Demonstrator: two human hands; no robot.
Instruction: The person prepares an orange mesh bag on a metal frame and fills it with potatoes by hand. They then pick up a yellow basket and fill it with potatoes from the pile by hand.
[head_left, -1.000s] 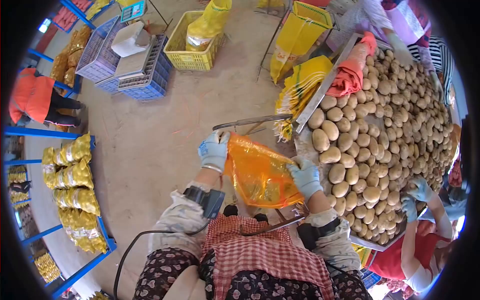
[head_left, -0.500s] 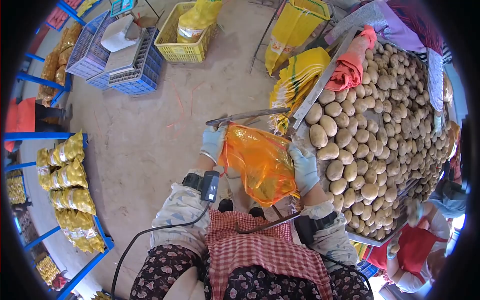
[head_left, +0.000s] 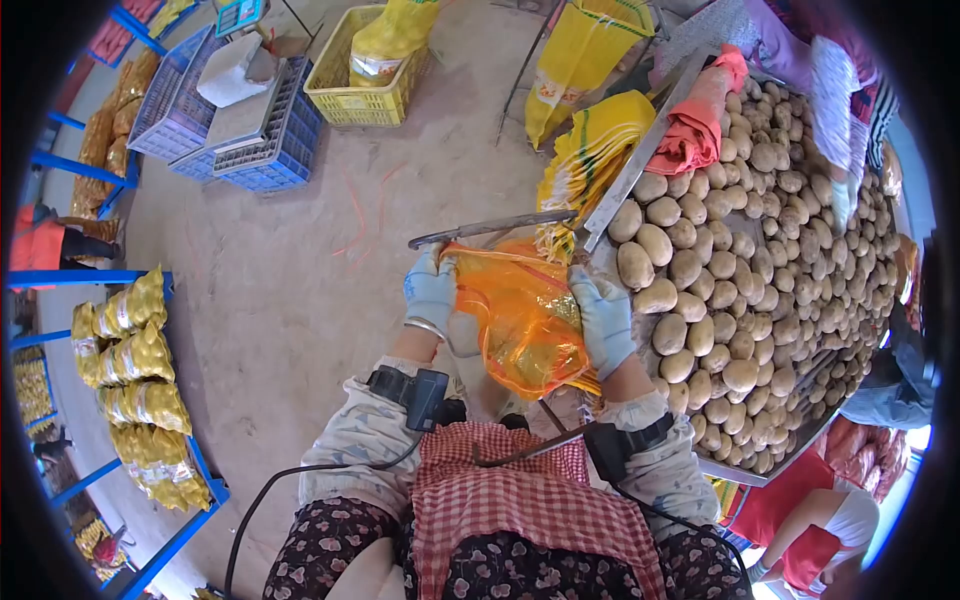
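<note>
An orange mesh bag (head_left: 525, 320) hangs between my two gloved hands, held by its upper edges. My left hand (head_left: 430, 288) is closed on its left corner, just below a dark metal bar (head_left: 490, 228). On the other side my right hand (head_left: 603, 320) grips the bag's right edge, beside the potato table. Folds of the mesh overlap, and my fingertips are partly hidden behind it. Many potatoes (head_left: 740, 375) lie on the metal-edged table (head_left: 640, 150) to the right.
Yellow mesh bags (head_left: 600, 140) hang beside the table, near a rolled red cloth (head_left: 690, 135). A yellow crate (head_left: 355, 105) and blue crates (head_left: 265, 150) stand farther off. Filled yellow bags (head_left: 140, 360) sit on a blue rack at left. Co-workers (head_left: 830, 510) are around the table.
Both my hands have shifted slightly, and the bag's folds hang differently, its lower edge a little higher. A co-worker's gloved arm at upper right has moved left over the potatoes; the lower-right co-worker has bent lower.
</note>
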